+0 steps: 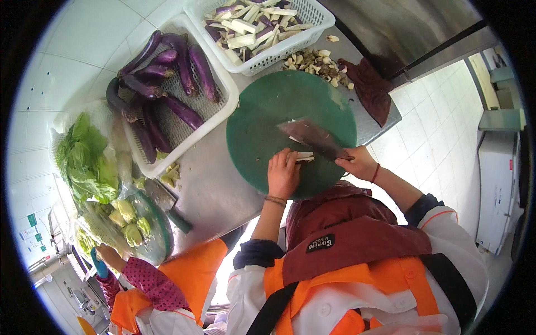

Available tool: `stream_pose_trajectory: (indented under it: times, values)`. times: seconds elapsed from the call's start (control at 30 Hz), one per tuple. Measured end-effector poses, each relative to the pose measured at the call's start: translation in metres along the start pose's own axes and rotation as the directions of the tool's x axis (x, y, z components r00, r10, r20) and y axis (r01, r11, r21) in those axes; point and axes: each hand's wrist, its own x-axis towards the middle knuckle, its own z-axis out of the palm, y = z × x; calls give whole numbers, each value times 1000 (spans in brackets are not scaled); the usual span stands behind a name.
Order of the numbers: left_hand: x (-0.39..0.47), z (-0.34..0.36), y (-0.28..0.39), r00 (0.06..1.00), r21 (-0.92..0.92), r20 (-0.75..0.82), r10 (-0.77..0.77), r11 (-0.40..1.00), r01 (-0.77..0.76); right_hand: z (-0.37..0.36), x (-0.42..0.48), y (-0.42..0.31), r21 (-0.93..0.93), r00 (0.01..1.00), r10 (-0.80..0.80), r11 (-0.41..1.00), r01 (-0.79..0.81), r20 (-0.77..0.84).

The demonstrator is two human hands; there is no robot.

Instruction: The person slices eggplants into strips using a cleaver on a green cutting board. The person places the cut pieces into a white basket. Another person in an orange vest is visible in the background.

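Note:
My right hand (358,163) grips the handle of a kitchen cleaver (315,136), whose blade is blurred over a round green chopping board (259,113). Under my left hand (284,173) lie pale cut eggplant pieces (305,156), pressed to the board by bent fingers. The cleaver blade is just beyond these pieces, apart from my fingers. A few pale slivers show near the blade, partly hidden by it.
Whole eggplants (182,109) fill a white plastic basket (229,90); eggplant strips (245,29) fill another basket (261,65). Trimmed ends (318,65) and a dark red cloth (368,90) lie behind the board. At left, a co-worker's hand (109,256) is near leafy greens and another cleaver (161,193).

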Motion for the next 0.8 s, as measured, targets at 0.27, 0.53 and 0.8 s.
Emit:
stream_pose_trajectory:
  times: [0.27, 0.53, 0.8]
  values:
    - [49, -6, 28, 734, -619, 641, -222, -716, 324, -17, 1, 8, 603, 825, 290, 572, -556, 485]
    - [14, -4, 16, 880, -637, 112, -462, 646, 420, -22, -14, 56, 763, 805, 463, 342, -549, 371]
    - [72, 14, -7, 992, 115, 91, 88, 989, -98, 19, 26, 71, 523, 794, 439, 597, -608, 422]
